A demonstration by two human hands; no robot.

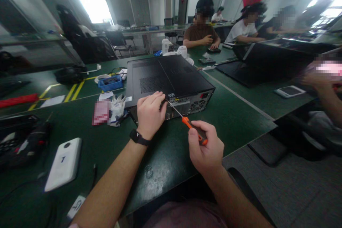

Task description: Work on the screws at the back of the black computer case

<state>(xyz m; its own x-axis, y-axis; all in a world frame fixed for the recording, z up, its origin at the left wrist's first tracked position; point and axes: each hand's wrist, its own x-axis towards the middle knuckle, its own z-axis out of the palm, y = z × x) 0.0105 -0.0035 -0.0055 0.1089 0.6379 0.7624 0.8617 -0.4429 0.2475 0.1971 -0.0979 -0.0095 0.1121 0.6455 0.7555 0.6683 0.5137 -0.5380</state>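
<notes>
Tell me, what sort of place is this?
Probably an electronics workshop: a black computer case lies on a green table, the right hand holds a screwdriver near its back, and a person in a brown shirt sits beyond.

My screwdriver (188, 122) came through to me in bright orange and dark grey! I had a black computer case (177, 75), its top dotted with mesh (148, 85), then a deep green table (171, 156) slashed by yellow stripes (70, 93)! I caught a blue tray (110, 84), a white device (64, 169) bearing a dark 1, a black watch (136, 135)!
</notes>
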